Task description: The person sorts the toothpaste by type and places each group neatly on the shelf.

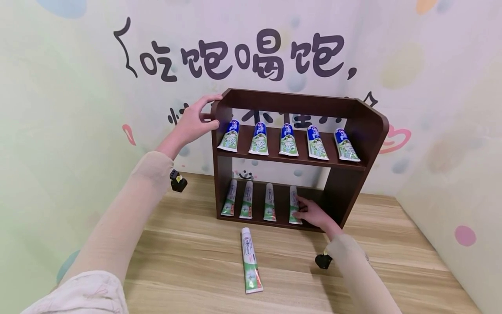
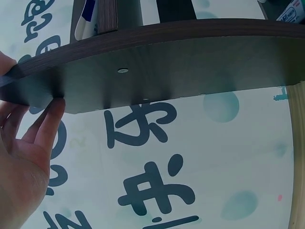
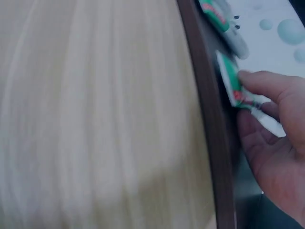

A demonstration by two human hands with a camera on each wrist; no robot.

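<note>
A dark brown two-tier shelf (image 1: 302, 161) stands upright on the wooden table. My left hand (image 1: 192, 124) holds the upper edge of its left side panel (image 2: 157, 67), with fingers along the outer face. On the lower tier, my right hand (image 1: 315, 214) pinches a white-and-green toothpaste tube (image 1: 293, 203) between thumb and fingers. That tube (image 3: 232, 78) lies with its flat green end toward the shelf's front edge. To its left are several similar tubes (image 1: 269, 203) in a row. Another white-and-green toothpaste tube (image 1: 251, 261) lies on the table in front of the shelf.
Several blue-and-green toothpaste tubes (image 1: 288, 140) lean in a row on the upper tier. The table (image 1: 188, 266) runs back to a patterned wall (image 1: 90, 109) behind the shelf. Small black devices (image 1: 323, 261) show by both wrists.
</note>
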